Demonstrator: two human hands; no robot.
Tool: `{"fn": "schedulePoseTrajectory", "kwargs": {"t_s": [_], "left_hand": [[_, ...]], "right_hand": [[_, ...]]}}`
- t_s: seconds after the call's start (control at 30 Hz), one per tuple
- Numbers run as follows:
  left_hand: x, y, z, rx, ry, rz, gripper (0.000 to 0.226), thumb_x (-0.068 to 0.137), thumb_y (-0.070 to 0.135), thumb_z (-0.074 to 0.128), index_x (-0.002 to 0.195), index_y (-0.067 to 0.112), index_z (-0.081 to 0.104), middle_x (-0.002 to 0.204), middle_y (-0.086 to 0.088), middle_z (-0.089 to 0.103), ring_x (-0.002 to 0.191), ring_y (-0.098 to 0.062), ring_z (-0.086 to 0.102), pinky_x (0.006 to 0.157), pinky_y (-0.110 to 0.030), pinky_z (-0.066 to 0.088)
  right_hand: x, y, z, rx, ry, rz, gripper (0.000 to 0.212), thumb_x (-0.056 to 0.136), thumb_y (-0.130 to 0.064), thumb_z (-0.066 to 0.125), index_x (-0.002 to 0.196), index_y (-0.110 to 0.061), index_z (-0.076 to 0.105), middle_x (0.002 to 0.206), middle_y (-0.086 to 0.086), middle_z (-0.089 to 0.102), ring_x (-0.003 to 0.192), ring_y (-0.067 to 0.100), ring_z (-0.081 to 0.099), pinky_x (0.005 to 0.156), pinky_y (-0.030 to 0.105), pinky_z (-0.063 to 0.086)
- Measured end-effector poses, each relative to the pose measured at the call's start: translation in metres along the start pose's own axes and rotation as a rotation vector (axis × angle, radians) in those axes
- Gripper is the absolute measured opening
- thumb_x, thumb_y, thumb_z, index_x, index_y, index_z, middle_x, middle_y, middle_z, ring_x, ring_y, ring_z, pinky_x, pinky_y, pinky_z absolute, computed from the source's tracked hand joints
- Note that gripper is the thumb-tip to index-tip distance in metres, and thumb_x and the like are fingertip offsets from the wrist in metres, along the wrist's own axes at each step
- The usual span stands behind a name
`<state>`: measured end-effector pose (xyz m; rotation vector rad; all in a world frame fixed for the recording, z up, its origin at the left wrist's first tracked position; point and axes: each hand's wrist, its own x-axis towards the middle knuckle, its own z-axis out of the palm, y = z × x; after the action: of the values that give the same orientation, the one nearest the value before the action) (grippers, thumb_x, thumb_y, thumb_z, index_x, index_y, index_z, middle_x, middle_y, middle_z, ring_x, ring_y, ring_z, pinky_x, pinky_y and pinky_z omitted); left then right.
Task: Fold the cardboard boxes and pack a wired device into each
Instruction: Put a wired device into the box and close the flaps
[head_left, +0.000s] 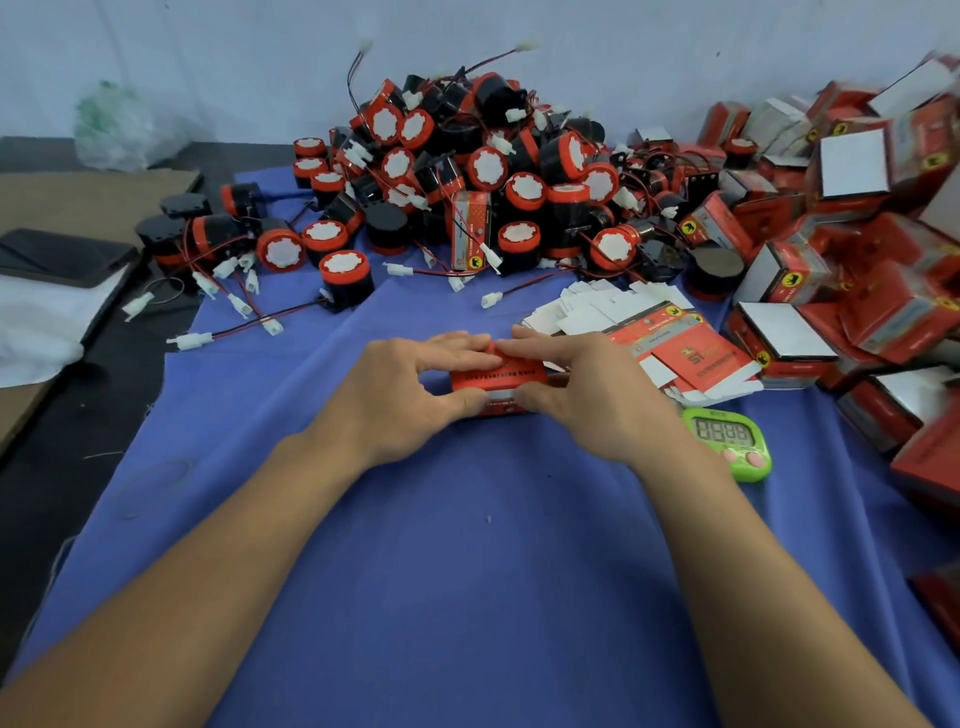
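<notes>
Box (496, 375) between both gripping hands (498, 384)

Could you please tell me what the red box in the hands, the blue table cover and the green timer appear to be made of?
The red box looks like thin printed cardboard, slightly glossy, with a white unprinted edge showing at a fold. The blue cover looks like woven cloth, matte, lying in soft wrinkles. The green timer is probably moulded plastic, smooth and shiny.
</notes>
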<state>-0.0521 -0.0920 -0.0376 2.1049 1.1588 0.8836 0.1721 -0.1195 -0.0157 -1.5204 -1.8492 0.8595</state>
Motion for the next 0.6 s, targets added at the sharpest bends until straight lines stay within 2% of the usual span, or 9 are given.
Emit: {"fn": "schedulePoseTrajectory", "kwargs": {"t_s": [0.13,0.23,0.33,0.43,0.5,0.6], "left_hand": [[0.0031,0.0009,-0.0003,-0.043,0.006,-0.002,0.036,0.091,0.028,0.08,0.111,0.057,0.07,0.112,0.048,0.062,0.126,0.018,0.052,0.105,-0.004,0.037],[0.0056,0.0016,-0.0007,-0.07,0.014,-0.023,0.039,0.092,0.026,0.078,0.107,0.061,0.071,0.108,0.047,0.064,0.121,0.019,0.056,0.1,-0.005,0.041],[0.0033,0.0006,-0.0004,-0.115,-0.012,-0.041,0.036,0.091,0.024,0.08,0.11,0.054,0.074,0.114,0.044,0.066,0.122,0.018,0.056,0.1,-0.004,0.041],[0.0027,-0.0006,-0.0008,-0.13,-0.023,-0.039,0.029,0.091,0.027,0.079,0.111,0.048,0.076,0.122,0.04,0.065,0.125,0.017,0.054,0.101,-0.004,0.04],[0.0025,0.0014,-0.0002,-0.154,-0.04,-0.053,0.021,0.093,0.034,0.075,0.11,0.047,0.076,0.125,0.038,0.065,0.127,0.016,0.053,0.102,-0.005,0.04],[0.0024,0.0047,-0.0001,-0.254,-0.042,-0.103,0.022,0.094,0.051,0.062,0.108,0.046,0.079,0.126,0.034,0.066,0.125,0.016,0.055,0.098,-0.005,0.042]], "right_hand": [[-0.0006,-0.0009,-0.0038,-0.011,0.011,-0.025,0.039,0.095,-0.019,0.069,0.131,-0.035,0.07,0.147,-0.014,0.056,0.135,-0.01,0.043,0.112,0.018,0.038],[0.0,0.0006,-0.0056,0.016,0.022,-0.029,0.035,0.096,-0.019,0.069,0.126,-0.036,0.073,0.142,-0.014,0.061,0.133,-0.012,0.046,0.114,0.026,0.041],[-0.0014,0.0022,-0.0033,0.119,0.014,0.007,0.036,0.094,-0.016,0.071,0.126,-0.033,0.073,0.144,-0.013,0.059,0.133,-0.013,0.045,0.116,0.03,0.04],[-0.0048,0.0056,-0.0013,0.162,-0.039,0.008,0.038,0.098,-0.015,0.065,0.133,-0.031,0.069,0.152,-0.014,0.05,0.139,-0.014,0.036,0.118,0.024,0.034],[-0.0072,0.0075,-0.0007,0.202,-0.069,0.002,0.036,0.104,-0.018,0.057,0.137,-0.03,0.066,0.155,-0.017,0.044,0.141,-0.015,0.031,0.115,0.017,0.031],[-0.0072,0.0079,0.0032,0.232,0.0,0.013,0.032,0.107,-0.021,0.051,0.132,-0.028,0.069,0.144,-0.023,0.048,0.136,-0.015,0.039,0.117,0.026,0.036]]}}
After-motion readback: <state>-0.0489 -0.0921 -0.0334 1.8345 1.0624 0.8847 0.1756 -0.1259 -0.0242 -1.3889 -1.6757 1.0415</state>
